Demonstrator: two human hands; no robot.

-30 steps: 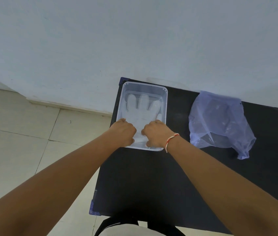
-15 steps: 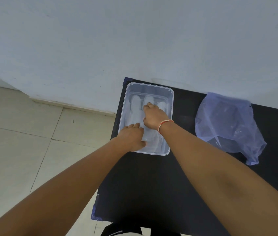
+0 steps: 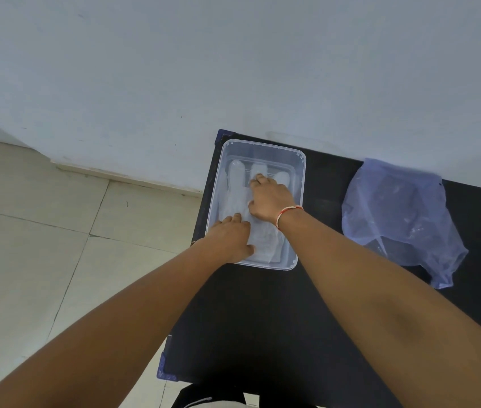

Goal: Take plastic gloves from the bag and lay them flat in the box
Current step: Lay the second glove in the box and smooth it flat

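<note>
Clear box (image 3: 300, 184) sits at the far left corner of the black table (image 3: 263, 319), long side running away from the person, close to the wall (image 3: 233, 69). Plastic glove (image 3: 235, 189) lies flat on the box floor, fingers pointing toward the wall, cuff at the near end. Three glove fingers show past the right hand; the rest is partly hidden under both hands. Cannot tell if it is one glove or a stack. Left hand (image 3: 230, 241) is palm down over the near left part of the box, fingers loosely spread and resting on the cuff area, thumb out toward the near rim. It presses, not pinching anything that shows. Right hand (image 3: 271, 201) is further in, over the middle of the glove, palm down, fingers curled a little with tips touching the glove's finger section. Whether those tips grip the plastic or only press it, cannot tell. Red and white thread band (image 3: 288, 212) on the right wrist. Both forearms reach in from the near edge. Bluish bag (image 3: 395, 213) lies on the table to the right of the box, well apart from it, crumpled and slumped, mouth toward the near side, one corner trailing toward the person. Contents hazy through the film, cannot make out. Tiled floor (image 3: 42, 231) to the left of the table. Blue cap (image 3: 165, 366) on the near left table corner.
</note>
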